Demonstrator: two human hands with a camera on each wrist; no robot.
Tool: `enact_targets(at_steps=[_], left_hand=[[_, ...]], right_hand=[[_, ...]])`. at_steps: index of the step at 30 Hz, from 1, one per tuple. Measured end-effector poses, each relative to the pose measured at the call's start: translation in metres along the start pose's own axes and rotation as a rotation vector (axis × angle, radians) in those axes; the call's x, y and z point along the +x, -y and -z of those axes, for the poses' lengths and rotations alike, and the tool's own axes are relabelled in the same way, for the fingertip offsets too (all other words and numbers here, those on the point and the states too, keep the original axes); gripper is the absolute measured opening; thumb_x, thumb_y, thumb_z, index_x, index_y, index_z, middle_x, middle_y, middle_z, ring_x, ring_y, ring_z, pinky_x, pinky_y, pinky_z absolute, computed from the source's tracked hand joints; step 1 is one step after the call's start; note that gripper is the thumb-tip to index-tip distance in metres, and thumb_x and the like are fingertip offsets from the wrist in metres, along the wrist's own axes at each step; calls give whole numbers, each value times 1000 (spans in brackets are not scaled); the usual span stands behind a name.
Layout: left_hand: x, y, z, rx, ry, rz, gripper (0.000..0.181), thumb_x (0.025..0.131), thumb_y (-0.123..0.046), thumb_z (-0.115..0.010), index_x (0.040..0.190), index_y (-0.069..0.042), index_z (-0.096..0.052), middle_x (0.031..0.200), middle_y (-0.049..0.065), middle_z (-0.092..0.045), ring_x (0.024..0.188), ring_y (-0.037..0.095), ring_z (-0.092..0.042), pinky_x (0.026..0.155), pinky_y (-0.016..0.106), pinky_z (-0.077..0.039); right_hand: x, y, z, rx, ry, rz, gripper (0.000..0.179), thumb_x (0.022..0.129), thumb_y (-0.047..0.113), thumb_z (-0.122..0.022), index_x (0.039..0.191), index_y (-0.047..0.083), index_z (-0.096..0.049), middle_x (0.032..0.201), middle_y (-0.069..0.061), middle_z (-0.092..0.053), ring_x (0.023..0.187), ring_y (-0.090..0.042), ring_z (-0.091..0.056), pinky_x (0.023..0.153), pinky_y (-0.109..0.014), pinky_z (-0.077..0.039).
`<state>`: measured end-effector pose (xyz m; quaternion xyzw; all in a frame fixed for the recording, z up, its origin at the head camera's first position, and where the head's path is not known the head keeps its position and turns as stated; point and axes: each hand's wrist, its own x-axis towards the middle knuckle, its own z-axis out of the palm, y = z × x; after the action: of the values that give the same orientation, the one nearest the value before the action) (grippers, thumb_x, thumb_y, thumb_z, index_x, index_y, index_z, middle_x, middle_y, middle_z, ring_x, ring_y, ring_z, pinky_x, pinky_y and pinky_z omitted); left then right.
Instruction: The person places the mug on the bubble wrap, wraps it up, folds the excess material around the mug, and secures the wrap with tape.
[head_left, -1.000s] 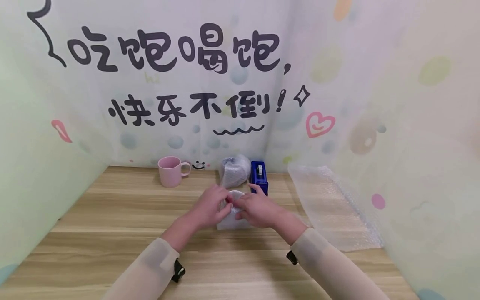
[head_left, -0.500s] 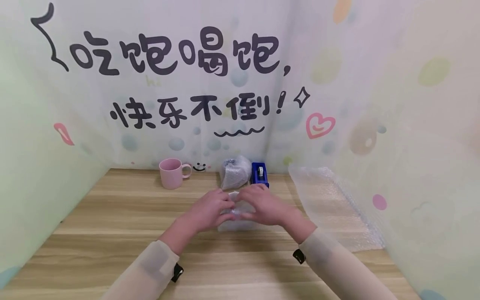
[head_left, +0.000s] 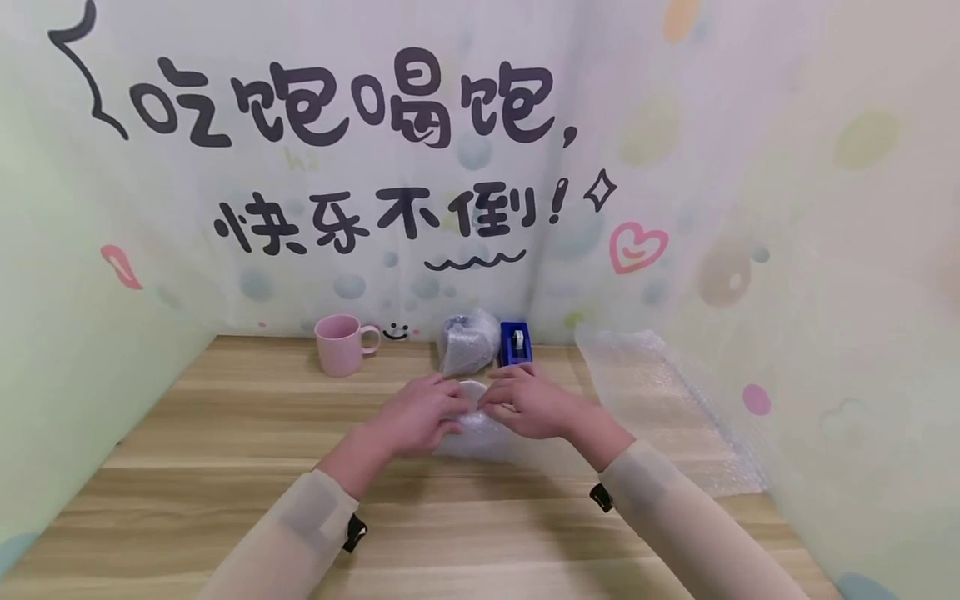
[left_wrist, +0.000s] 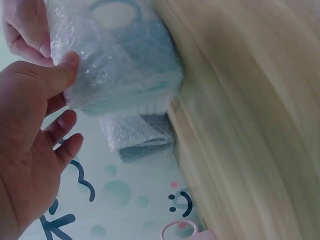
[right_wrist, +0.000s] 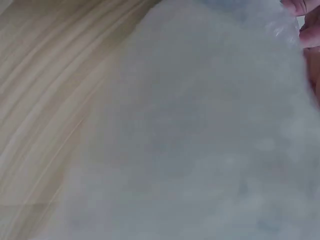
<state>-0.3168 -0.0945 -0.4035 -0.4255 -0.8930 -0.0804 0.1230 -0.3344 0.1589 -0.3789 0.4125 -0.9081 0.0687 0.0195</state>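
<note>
At the middle of the wooden table (head_left: 187,467), a person bends to a bubble-wrapped bundle (head_left: 480,433) with a round rim; what is inside the film, I cannot make out. The left hand (head_left: 420,417) pinches the bundle's edge, thumb pressed to the film, the lower fingers bent loosely free. The right hand (head_left: 528,404) has its fingers curled in at the rim, apparently nipping the plastic, though the exact hold is partly hidden.

A half second ago both sets of fingers were arched wide about the bundle; now the right thumb and forefinger have drawn together, and the rim shows better between the hands. A second ago the film ended close by the bundle, whereas now a loose flap of bubble wrap (right_wrist: 190,125) runs out from it under the right wrist. To my eye, that means the covering lies slack on this side and is not fastened there.

Just behind the bundle sits a second wrapped bundle (head_left: 468,343), and touching or nearly touching it, a blue tape dispenser (head_left: 514,343). A pink mug (head_left: 339,346) stands off to the left, and a bubble wrap sheet (head_left: 637,375) lies spread to the right, by the wall.
</note>
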Motion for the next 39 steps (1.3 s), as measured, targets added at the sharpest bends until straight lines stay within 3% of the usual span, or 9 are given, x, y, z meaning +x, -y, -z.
enact_targets(at_steps=[6,10,12,16,19,25,31,36,39], left_hand=[[1,5,10,-34,90,101,33,97,-6,-80,129,-14,-80,125,4,-72,112,27,-60,101,48,-55],[2,12,11,-49,89,133,38,92,5,-80,124,-15,-82,127,2,-75,115,28,-62,105,50,-55],[2,16,11,-49,83,129,39,90,7,-80,122,-15,-83,129,2,-76,118,28,-64,108,52,-55],[2,20,10,-51,65,112,38,91,5,-81,122,-15,-83,133,2,-78,121,30,-66,109,55,-55],[-1,23,7,-96,46,95,39,94,5,-73,127,-13,-81,140,5,-76,125,33,-66,110,55,-56],[-8,22,-2,-252,51,123,47,106,-33,-58,143,-9,-73,158,10,-65,140,40,-59,117,60,-49],[-4,15,-4,-157,-9,134,49,106,-51,-64,135,-13,-80,150,10,-71,127,37,-68,109,54,-54],[0,12,-1,-93,19,180,51,102,-55,-68,134,-16,-81,148,6,-73,124,36,-69,107,53,-55],[0,12,1,-89,36,195,50,103,-55,-68,132,-17,-82,147,4,-74,126,35,-68,108,54,-54]], right_hand=[[2,8,-7,188,21,-30,41,112,21,-43,140,6,-70,145,-8,-73,147,-36,-56,127,-67,-22],[0,14,-11,354,32,-35,37,104,9,-42,137,1,-55,142,-17,-70,137,-33,-67,133,-68,-16],[-1,15,-15,376,30,-25,35,99,5,-47,134,2,-52,139,-17,-72,135,-32,-70,134,-68,-16],[-2,15,-23,335,-10,5,34,101,3,-61,133,4,-52,138,-14,-73,135,-29,-70,132,-68,-22],[-1,14,-30,300,-52,19,31,105,7,-67,133,4,-53,136,-12,-73,133,-27,-72,130,-67,-27],[0,12,-42,277,-99,37,32,104,6,-71,131,3,-54,133,-12,-75,129,-27,-75,128,-69,-30],[0,17,-45,184,-170,62,37,101,4,-76,130,2,-54,129,-13,-76,126,-28,-75,125,-70,-34],[-8,26,-47,-43,-251,73,59,93,18,-89,139,5,-53,141,-16,-68,137,-36,-62,121,-63,-42],[-21,34,-46,-187,-304,166,72,85,23,-96,144,15,-55,153,-16,-57,142,-36,-54,117,-56,-48]])
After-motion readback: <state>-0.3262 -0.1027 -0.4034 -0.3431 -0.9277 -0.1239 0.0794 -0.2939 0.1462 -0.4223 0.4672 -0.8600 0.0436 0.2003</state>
